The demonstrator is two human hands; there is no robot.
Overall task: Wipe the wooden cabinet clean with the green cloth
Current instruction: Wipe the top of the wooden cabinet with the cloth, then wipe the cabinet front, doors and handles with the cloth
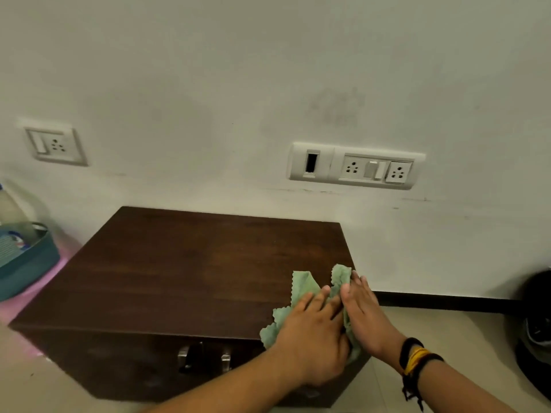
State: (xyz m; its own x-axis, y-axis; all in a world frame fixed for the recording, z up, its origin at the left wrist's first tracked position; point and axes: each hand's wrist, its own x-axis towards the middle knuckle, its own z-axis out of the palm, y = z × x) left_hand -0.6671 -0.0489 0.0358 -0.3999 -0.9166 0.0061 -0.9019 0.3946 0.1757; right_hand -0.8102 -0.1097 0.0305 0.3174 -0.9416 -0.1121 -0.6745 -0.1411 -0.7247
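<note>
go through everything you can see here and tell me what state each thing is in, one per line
green cloth: crumpled, pressed flat on the cabinet's right front corner
left hand: open, palm down on the cloth
right hand: open, fingers flat on the cloth
wooden cabinet: closed, top otherwise bare
teal basket: upright, holding bottles
long socket panel: nothing plugged in

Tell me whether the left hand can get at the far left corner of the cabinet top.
Probably yes: the cabinet top lies bare between the left hand and that corner.
</note>
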